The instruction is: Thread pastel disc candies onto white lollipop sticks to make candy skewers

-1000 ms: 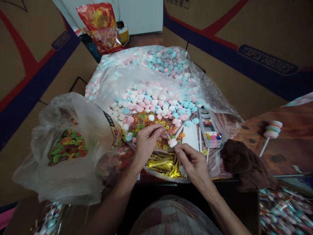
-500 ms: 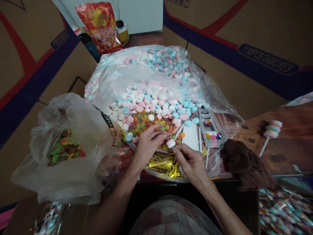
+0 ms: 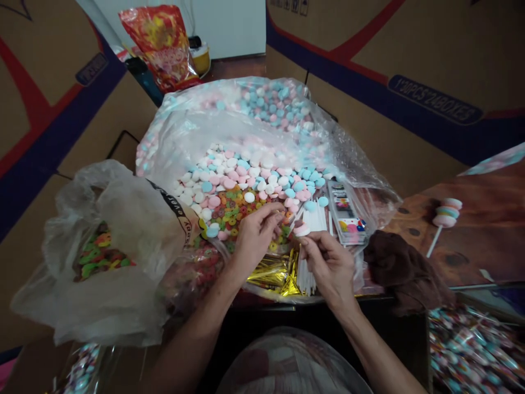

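My right hand [image 3: 330, 268] pinches the lower end of a marshmallow lollipop [image 3: 302, 231], its pale pink and white marshmallow tilted toward the left. A dark reddish gummy ring seems to rest on that marshmallow. Over the pile of gummy rings [image 3: 234, 210] hovers my left hand [image 3: 256, 232], a short gap from the lollipop. Its fingers are curled together, and whatever they may hold is hidden. Pink, blue and white marshmallows [image 3: 233, 176] spill from a large clear bag behind both hands. White sticks [image 3: 314, 219] and gold twist ties [image 3: 273, 272] lie close by.
A finished-looking marshmallow lollipop [image 3: 447, 212] lies on the wooden table at right, beyond a brown cloth [image 3: 400, 268]. A flat clear case [image 3: 346, 213] sits beside the sticks. At left stands a plastic bag [image 3: 110, 295] of gummy rings. Large cartons [image 3: 369, 71] flank the table.
My right hand has shifted slightly right with the lollipop, which now shows a dark ring on it. My left hand has drawn its fingers in and no longer shows the purplish ring.
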A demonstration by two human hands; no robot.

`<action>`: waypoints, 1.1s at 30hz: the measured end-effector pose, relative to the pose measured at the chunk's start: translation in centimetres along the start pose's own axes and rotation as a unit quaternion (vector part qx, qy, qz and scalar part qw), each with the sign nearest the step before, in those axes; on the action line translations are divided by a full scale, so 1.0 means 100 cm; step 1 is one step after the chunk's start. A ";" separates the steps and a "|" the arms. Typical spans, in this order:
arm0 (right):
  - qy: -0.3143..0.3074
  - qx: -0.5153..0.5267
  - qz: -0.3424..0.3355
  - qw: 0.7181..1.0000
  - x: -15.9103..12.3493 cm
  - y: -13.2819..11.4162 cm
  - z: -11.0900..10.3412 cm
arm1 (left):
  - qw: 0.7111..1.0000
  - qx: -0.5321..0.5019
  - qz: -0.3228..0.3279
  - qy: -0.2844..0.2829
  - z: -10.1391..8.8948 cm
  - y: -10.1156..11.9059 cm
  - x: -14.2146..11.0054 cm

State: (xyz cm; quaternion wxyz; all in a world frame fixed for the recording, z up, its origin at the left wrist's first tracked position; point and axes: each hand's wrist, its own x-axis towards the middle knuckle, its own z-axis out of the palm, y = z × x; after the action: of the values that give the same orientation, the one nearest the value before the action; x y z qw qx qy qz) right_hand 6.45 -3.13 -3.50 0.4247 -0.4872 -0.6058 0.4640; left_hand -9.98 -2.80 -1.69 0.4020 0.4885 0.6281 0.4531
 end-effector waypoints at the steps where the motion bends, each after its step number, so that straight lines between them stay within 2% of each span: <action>1: 0.021 0.003 0.008 1.000 0.001 0.001 -0.003 | 0.995 0.093 0.040 0.011 0.002 -0.001 0.004; 3: 0.048 0.010 0.024 0.998 0.003 0.003 -0.009 | 0.957 0.273 0.093 0.010 0.007 -0.002 0.011; 6: 0.052 0.020 0.043 0.998 0.002 0.004 -0.013 | 0.893 0.440 0.093 -0.015 0.015 0.002 0.016; 9: 0.045 0.014 0.048 0.998 -0.001 0.005 -0.013 | 0.857 0.507 0.083 -0.038 0.022 0.011 0.015; 13: 0.049 -0.003 0.032 0.998 -0.003 0.007 -0.011 | 0.836 0.532 0.112 -0.075 0.024 0.017 0.011; 16: 0.050 -0.010 0.028 0.998 -0.003 0.008 -0.010 | 0.848 0.510 0.128 -0.069 0.024 0.010 0.010; 18: 0.051 -0.008 0.033 0.998 -0.003 0.007 -0.011 | 0.881 0.454 0.125 -0.045 0.024 0.004 0.010; 21: 0.049 -0.004 0.037 0.998 -0.003 0.007 -0.011 | 0.955 0.280 0.096 0.031 0.017 -0.004 0.009; 23: 0.046 -0.007 0.035 0.998 -0.003 0.008 -0.011 | 0.985 0.131 0.076 0.083 0.007 -0.007 0.007; 25: 0.044 -0.012 0.031 0.998 -0.002 0.010 -0.012 | 0.993 0.000 0.032 0.117 -0.005 -0.008 0.006; 28: 0.041 -0.016 0.029 0.999 -0.002 0.011 -0.012 | 0.989 -0.083 -0.023 0.118 -0.021 -0.007 0.004; 30: 0.038 -0.015 0.032 0.999 -0.001 0.011 -0.011 | 0.991 -0.077 -0.025 0.108 -0.025 -0.006 0.004; 33: 0.035 -0.012 0.037 0.999 -0.002 0.011 -0.011 | 0.996 0.019 0.030 0.086 -0.019 -0.004 0.007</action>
State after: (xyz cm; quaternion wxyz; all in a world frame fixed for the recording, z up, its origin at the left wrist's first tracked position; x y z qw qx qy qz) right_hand 7.74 -3.02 -4.39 0.4219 -0.5303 -0.5778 0.4550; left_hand -11.98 -2.49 -1.66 0.3235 0.4743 0.6536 0.4931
